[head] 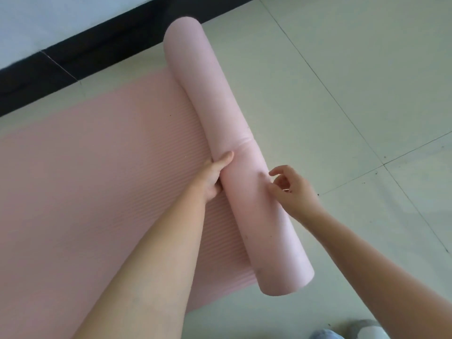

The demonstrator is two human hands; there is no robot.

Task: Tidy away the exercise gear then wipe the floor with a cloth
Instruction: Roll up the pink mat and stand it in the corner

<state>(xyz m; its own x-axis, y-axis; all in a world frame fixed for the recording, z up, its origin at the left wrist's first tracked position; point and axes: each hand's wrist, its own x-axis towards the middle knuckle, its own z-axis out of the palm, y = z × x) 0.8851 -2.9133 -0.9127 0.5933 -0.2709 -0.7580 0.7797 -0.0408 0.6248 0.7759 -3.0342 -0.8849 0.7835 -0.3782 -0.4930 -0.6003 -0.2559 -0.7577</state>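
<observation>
A pink ribbed exercise mat (97,167) lies partly unrolled on the tiled floor, with its rolled part (220,106) forming a long tube from top centre to lower right. My left hand (215,177) presses against the roll's left side where it meets the flat part, thumb on top and fingers tucked under. My right hand (291,189) hovers at the roll's right side, fingers curled and apart, fingertips just touching or nearly touching the surface. No cloth is in view.
Pale floor tiles (354,94) with dark grout lines spread to the right. A black skirting strip (73,57) runs along a light wall at upper left. A bit of blue clothing and a grey shoe (362,326) show at the bottom edge.
</observation>
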